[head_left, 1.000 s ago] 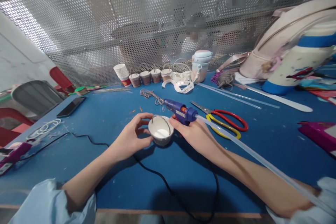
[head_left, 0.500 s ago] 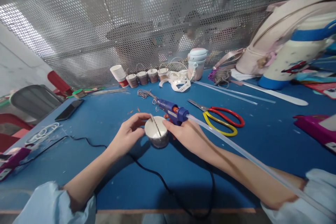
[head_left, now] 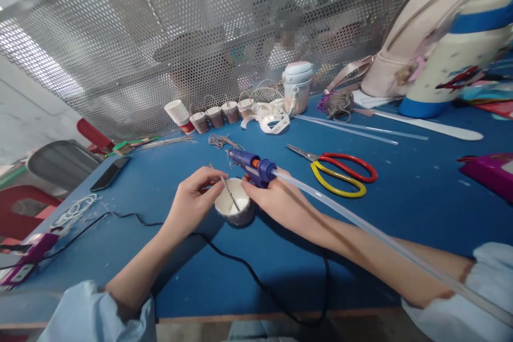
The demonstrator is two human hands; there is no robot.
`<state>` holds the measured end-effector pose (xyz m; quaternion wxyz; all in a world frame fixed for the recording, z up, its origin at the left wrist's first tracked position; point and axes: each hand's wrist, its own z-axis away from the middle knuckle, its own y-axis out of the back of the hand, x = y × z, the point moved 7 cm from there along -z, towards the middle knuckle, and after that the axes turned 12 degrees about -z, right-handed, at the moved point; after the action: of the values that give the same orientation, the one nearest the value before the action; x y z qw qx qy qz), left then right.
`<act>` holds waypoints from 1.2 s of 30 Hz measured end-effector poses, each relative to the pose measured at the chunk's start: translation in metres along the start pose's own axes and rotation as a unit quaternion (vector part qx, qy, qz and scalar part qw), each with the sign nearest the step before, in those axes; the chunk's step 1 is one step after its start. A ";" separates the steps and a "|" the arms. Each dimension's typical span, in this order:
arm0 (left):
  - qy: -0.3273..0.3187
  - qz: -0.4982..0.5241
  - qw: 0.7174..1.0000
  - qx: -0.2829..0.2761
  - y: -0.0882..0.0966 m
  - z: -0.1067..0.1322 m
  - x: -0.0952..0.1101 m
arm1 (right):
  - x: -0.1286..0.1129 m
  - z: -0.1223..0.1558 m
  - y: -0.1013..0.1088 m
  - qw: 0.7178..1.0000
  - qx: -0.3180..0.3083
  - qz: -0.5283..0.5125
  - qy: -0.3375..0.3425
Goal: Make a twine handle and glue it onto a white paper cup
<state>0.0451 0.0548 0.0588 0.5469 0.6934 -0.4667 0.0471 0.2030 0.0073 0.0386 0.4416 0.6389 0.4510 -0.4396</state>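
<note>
My left hand (head_left: 192, 199) pinches the upper end of a thin, twisted grey cord (head_left: 231, 194) at the rim of a small cup. The cord slants down into the white inside of this cup (head_left: 237, 218), whose outside is covered in grey. In my right hand (head_left: 286, 200) is a blue glue gun (head_left: 245, 161), its nozzle pointing away to the left. A long clear glue stick (head_left: 344, 209) sticks out of its back over my forearm. My right thumb rests at the cup's right rim; my other right fingers are mostly hidden.
Red-and-yellow scissors (head_left: 340, 171) lie to the right. Grey-wrapped cups (head_left: 215, 117) and stacked paper cups (head_left: 177, 112) stand along the mesh screen. A black cable (head_left: 236, 262) loops across the front. A phone (head_left: 111, 173) lies left; a large bottle (head_left: 444, 80) stands right.
My left fingers have moved from the cup's side up to its rim and closed on the cord. The view has shifted slightly; the glue gun stays in my right hand.
</note>
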 end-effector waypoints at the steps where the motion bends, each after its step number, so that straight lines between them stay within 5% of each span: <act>1: -0.002 -0.006 1.000 0.001 0.000 0.000 -0.001 | 0.000 0.000 0.000 1.000 0.004 0.001 0.004; 8: 0.001 -0.049 0.999 0.012 0.005 0.003 -0.002 | -0.002 0.001 0.001 1.000 0.018 0.018 0.014; 15: -0.071 -0.112 0.990 0.039 0.012 0.007 0.011 | -0.008 0.003 0.002 0.999 0.016 0.013 0.035; 36: -0.082 -0.181 0.980 -0.008 0.010 0.006 0.015 | -0.009 0.003 0.002 0.998 0.034 0.021 0.049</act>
<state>0.0438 0.0413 0.0716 0.5121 0.7631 -0.3776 -0.1134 0.2028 0.0018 0.0474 0.4060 0.6841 0.4434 -0.4132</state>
